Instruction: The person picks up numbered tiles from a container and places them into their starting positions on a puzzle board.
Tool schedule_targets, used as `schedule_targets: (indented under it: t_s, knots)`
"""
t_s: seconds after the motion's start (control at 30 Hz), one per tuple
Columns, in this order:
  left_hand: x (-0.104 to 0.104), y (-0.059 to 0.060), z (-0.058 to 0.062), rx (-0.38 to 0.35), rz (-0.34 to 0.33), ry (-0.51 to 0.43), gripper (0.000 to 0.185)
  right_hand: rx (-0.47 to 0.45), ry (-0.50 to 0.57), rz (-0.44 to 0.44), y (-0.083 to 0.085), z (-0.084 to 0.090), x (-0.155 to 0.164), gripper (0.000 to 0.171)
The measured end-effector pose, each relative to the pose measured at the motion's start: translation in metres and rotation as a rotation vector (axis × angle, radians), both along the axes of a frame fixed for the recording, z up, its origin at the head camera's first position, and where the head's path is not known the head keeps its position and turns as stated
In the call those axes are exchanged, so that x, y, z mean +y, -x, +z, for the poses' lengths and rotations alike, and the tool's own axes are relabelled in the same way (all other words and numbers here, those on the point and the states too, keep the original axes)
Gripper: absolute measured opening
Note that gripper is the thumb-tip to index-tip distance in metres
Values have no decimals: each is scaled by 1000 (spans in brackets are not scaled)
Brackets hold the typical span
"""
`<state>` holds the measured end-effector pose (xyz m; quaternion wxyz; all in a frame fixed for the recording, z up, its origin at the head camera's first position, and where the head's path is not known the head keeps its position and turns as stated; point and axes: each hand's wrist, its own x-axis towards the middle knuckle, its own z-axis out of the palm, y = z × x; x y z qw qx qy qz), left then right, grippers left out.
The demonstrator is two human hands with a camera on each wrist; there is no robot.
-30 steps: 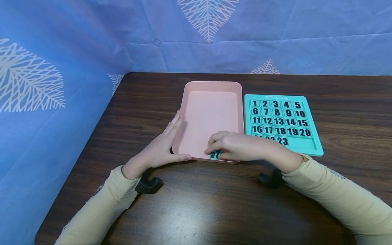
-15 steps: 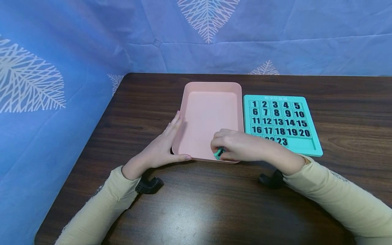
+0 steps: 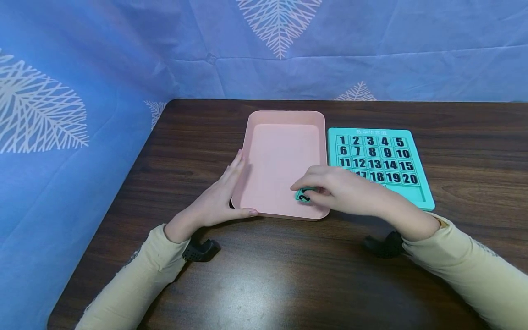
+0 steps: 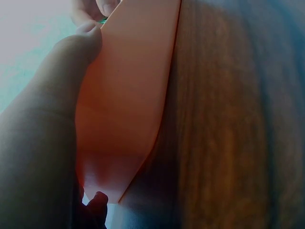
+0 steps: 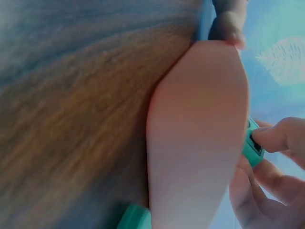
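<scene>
In the head view my right hand (image 3: pixel 344 190) pinches a teal number tile (image 3: pixel 303 196) over the near right part of a pink tray (image 3: pixel 284 156). The right wrist view shows this tile (image 5: pixel 253 149) between thumb and fingers, at the tray's rim; part of its black digit is covered. My left hand (image 3: pixel 214 201) rests against the tray's near left corner, fingers straight along the left side and thumb at the front edge. Right of the tray lies a teal number puzzle board (image 3: pixel 408 195) with rows of tiles. My right hand and forearm hide its lower left part.
A dark wooden table (image 3: pixel 247 270) carries tray and board, which lie side by side. A blue cloth (image 3: pixel 198 50) with white leaf patterns hangs behind the table and along its left. Black wrist cameras sit under both wrists.
My right hand has gripped the number tile at the tray's near edge, turned it, and moved it up and to the right. The left hand has stayed still.
</scene>
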<state>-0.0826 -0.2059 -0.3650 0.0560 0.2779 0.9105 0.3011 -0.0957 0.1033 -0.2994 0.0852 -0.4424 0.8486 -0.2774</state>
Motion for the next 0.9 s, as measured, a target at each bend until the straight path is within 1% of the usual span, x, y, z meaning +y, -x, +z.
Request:
schedule_targets:
  t_s: [0.1,0.27,0.43,0.5,0.67,0.77,0.9]
  knots:
    - [0,0,1,-1,0,1,114,-32,12,-66,0,4,8,27]
    - [0,0,1,4,2,8,115,-20,32,-120,2,8,24,29]
    - [0,0,2,-3,8,8,115,50,6,-178,3,12,42,31]
    - [0,0,1,-8,12,7,115,80,-12,-220,4,13,50,31]
    - [0,-1,1,-17,19,8,114,100,-47,-315,4,12,72,30]
    - [0,-1,1,-15,16,6,114,120,-64,-348,4,10,87,31]
    - [0,0,1,-17,14,8,114,167,-105,-372,6,5,111,31]
